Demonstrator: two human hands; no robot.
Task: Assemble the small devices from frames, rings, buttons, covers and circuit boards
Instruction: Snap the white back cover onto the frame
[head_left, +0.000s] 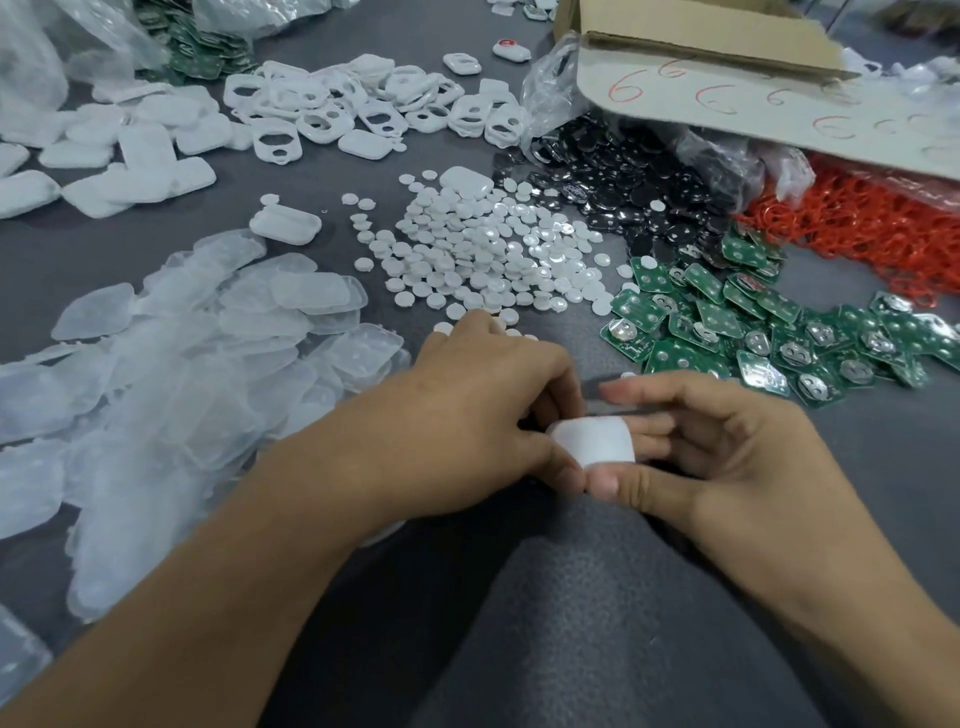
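While we are holding a white cover (592, 441) between both hands just above the grey table (363, 597), our left hand (483, 410) is curling its fingers round the cover's left edge. Our right hand (727, 447) is pinching the same piece, its thumb pressing against the lower edge and its fingers lying behind it, with the forefinger reaching over the top. Whether anything is already fitted inside the cover, we cannot tell, since its smooth back is facing us.

Parts are lying in heaps all around. To our left, translucent covers (182, 374) are spreading in a wide pile. Straight ahead, small white buttons (488, 249) are scattered thickly, reaching almost to our left knuckles. Beyond them, black discs (623, 182) are spilling out of a clear plastic bag (556, 88). Green circuit boards (779, 322) are lying to the right of the buttons, near our right hand, and red rings (883, 228) are tangling behind them. Farther back, white frames (363, 109) with cut-out holes are piling up beside solid white shells (114, 156). A cardboard box (727, 67) marked with red sixes is leaning over the discs and rings.
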